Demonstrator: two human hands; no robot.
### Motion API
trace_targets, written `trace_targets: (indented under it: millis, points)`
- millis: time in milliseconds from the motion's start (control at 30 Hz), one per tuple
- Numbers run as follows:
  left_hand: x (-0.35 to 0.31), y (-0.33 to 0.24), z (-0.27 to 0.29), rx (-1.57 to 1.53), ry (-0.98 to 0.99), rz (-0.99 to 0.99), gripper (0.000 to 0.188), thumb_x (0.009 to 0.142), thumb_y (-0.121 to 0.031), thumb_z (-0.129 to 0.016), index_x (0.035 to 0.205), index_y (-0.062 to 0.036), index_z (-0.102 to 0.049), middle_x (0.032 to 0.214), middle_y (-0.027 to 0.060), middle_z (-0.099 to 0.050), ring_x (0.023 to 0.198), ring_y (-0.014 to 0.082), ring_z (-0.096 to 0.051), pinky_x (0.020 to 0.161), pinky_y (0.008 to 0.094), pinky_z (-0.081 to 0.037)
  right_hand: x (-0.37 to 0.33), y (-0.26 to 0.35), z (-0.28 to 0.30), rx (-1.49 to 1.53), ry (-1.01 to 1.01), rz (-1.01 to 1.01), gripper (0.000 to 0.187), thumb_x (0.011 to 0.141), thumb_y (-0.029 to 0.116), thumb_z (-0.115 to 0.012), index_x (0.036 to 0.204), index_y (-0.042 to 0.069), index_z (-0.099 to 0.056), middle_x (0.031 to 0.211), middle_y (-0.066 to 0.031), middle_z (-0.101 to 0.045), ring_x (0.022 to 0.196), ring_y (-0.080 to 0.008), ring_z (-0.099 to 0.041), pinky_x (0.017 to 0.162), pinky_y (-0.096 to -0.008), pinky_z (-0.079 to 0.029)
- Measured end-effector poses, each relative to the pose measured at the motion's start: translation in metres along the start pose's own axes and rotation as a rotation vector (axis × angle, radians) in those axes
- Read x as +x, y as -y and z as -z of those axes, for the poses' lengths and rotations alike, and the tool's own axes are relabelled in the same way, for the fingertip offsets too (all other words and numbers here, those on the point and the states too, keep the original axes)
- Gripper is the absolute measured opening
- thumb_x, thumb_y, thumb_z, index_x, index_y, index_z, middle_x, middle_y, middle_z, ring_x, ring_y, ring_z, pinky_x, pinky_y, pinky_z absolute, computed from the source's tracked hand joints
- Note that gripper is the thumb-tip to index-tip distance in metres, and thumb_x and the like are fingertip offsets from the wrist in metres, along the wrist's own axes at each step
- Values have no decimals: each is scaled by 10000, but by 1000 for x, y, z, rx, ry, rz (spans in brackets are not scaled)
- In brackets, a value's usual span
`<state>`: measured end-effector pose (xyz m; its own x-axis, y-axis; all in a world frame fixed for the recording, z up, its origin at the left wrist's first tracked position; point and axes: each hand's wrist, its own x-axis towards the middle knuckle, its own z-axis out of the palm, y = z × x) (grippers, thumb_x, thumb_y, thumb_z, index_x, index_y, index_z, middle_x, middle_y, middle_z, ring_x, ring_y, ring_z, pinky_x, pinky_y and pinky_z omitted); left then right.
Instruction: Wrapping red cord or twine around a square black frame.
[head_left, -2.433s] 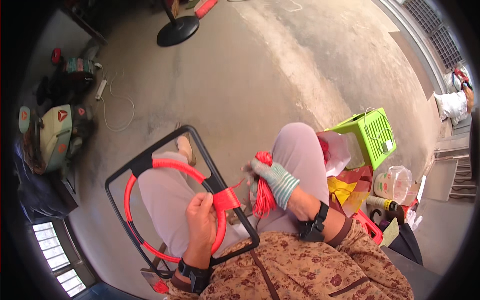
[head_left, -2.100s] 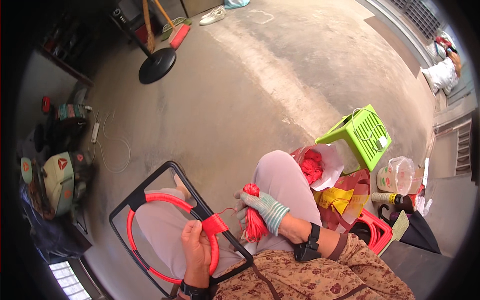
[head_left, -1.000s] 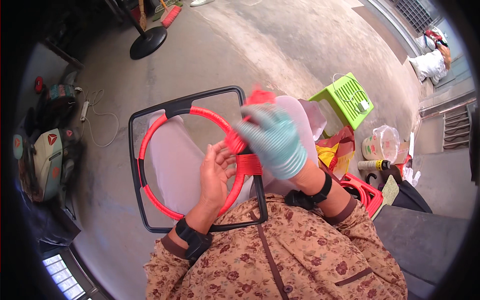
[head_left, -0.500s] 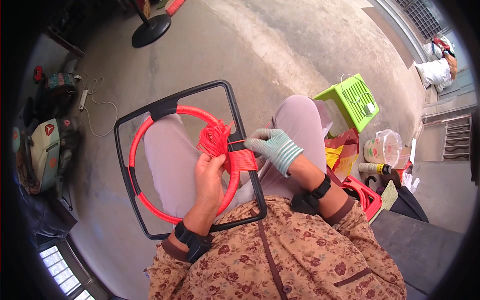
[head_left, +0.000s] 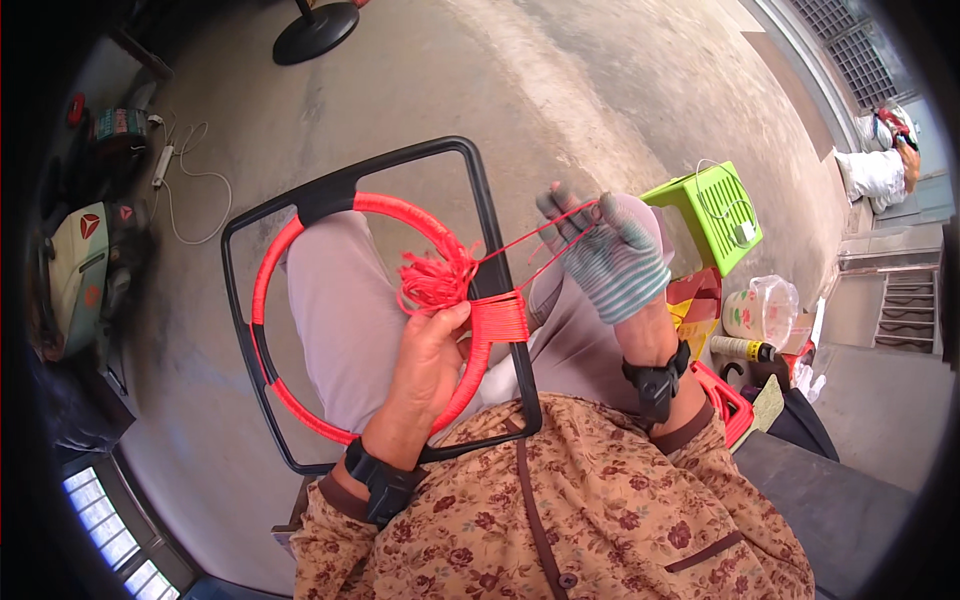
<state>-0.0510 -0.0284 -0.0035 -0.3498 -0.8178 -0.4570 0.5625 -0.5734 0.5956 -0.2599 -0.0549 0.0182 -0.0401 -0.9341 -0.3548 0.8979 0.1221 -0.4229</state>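
A black rectangular frame point(head_left: 482, 190) rests over my lap, with a ring wrapped in red cord point(head_left: 405, 208) inside it. Rows of red cord bind the ring to the frame's right bar. My bare left hand point(head_left: 430, 355) is closed, thumb and fingers pinching a tangled bundle of red cord point(head_left: 440, 276) by the ring. My right hand point(head_left: 612, 255), in a grey-green striped glove, is raised to the right of the frame with fingers stretched. A taut loop of the cord point(head_left: 540, 232) runs from the frame and is caught around its thumb side.
To the right stand a green plastic stool point(head_left: 715, 215) with a cable on it, a clear-and-white bucket point(head_left: 765, 305) and a bottle point(head_left: 740, 348). A power strip point(head_left: 163, 167) lies at left near a machine point(head_left: 75, 270). A round black stand base point(head_left: 316, 33) is farther off.
My right hand has moved away from the frame, up and to the right, drawing the red cord out into a long loop. My left hand keeps its hold on the bundle.
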Motion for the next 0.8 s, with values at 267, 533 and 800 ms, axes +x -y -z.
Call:
trace_targets:
  millis: [267,533,800]
  points:
    - [7,8,16,-128,-54,-87,243,914,-100,-552,1152,-53,-537,1103,74,-616,997,184,-593,919,342,-475,23,-9,26,-1216,-80,159,290,843,111,-635,1073,-54,-575,1028,-131,-634,927,-160,-622,774,-280,-517]
    - [5,5,11,-120,-86,-123,219,929,-105,-538,1144,-62,-549,1087,68,-624,982,187,-604,879,328,-491,2,4,0,-1281,173,77,184,858,143,-613,944,-10,-666,823,-90,-675,794,-126,-623,734,-244,-491]
    - [8,9,15,-106,-79,-107,207,934,-78,-514,1137,-53,-548,1107,79,-618,1000,182,-601,888,329,-487,20,-19,7,-1435,553,-284,353,891,169,-564,1194,-12,-552,789,-90,-635,686,-134,-584,659,-265,-500]
